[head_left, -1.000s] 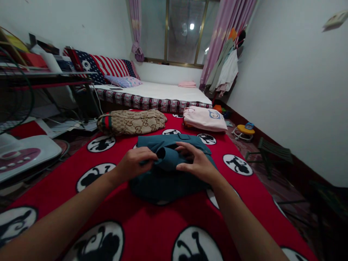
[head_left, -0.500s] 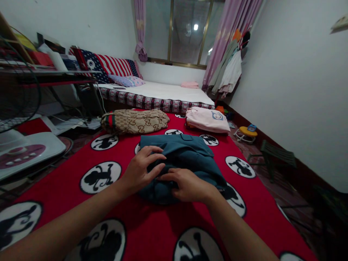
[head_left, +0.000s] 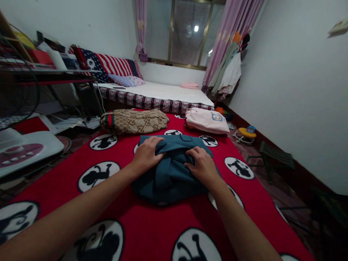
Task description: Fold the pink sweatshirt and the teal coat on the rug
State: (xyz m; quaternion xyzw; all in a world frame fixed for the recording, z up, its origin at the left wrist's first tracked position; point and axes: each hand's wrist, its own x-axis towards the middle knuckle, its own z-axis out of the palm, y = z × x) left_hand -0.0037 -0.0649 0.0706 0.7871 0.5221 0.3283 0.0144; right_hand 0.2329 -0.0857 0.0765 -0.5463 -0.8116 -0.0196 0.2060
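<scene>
A dark teal garment (head_left: 176, 181), partly folded and rumpled, lies on the red blanket in front of me; a flap shows near its far edge. At its left side my left hand (head_left: 147, 154) grips a fold, with the thumb apart from the fingers. My right hand (head_left: 202, 165) has its fingers bent around cloth on the garment's right side. A loose strip of the cloth folds down between the two hands. The exact kind of garment cannot be made out.
Beyond the garment, a brown patterned folded garment (head_left: 136, 121) lies left and a pink folded stack (head_left: 208, 120) right on the red blanket (head_left: 152, 232). A bed (head_left: 163, 90) stands behind. To the right are a yellow stool (head_left: 246, 133) and a green folding stool (head_left: 276, 156); a cluttered desk (head_left: 67, 74) is left.
My right hand has moved right and away from me, apart from the left. My left hand has shifted slightly farther off. The garment's near part has spread out and its folds lie differently.
</scene>
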